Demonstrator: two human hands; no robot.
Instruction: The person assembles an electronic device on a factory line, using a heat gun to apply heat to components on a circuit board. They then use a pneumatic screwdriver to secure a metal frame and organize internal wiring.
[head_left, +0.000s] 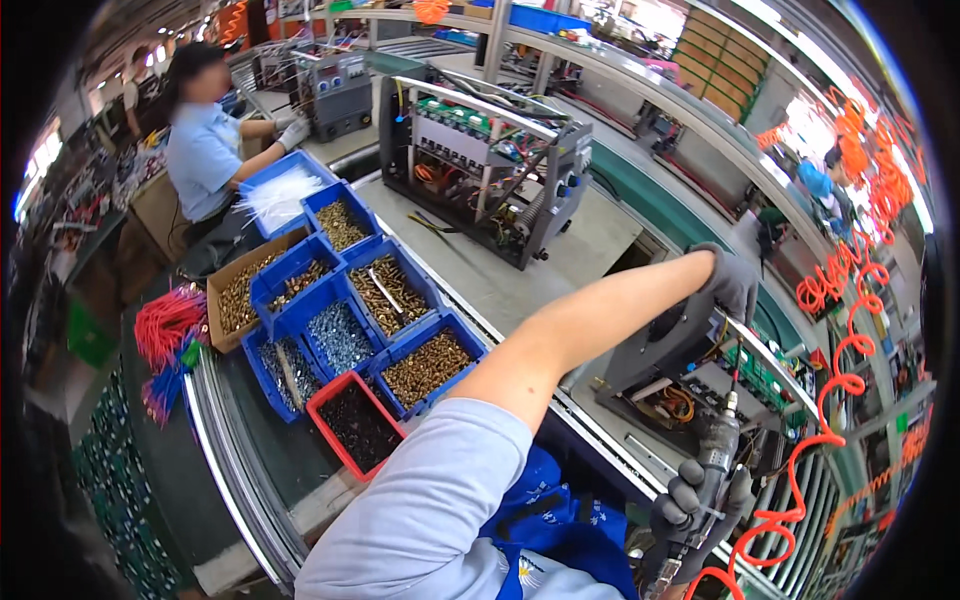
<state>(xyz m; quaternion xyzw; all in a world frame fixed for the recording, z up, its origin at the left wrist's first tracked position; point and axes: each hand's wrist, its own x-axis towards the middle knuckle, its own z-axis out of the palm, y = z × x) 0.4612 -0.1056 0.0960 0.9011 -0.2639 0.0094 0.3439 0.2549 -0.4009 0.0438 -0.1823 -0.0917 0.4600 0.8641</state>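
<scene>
My right hand (700, 510), in a grey glove, is closed around a metal air screwdriver (717, 440). The tool points upward, its slim bit reaching the top rail of an open machine chassis (675, 380) with green circuit boards inside. Across the picture stretches my left arm, and my gloved left hand (728, 280) is bent over the far upper end of that chassis. Its fingers are largely hidden, so their grip does not show. An orange-red coiled hose (790, 500) hangs beside the right hand.
Left of my arm sit blue bins (440, 335) of brass and silver fasteners, a red bin (317, 408) of black screws and a cardboard box (216, 310). Another open chassis (480, 165) stands farther along the bench. A co-worker (205, 150) handles a grey unit (340, 95) at far left.
</scene>
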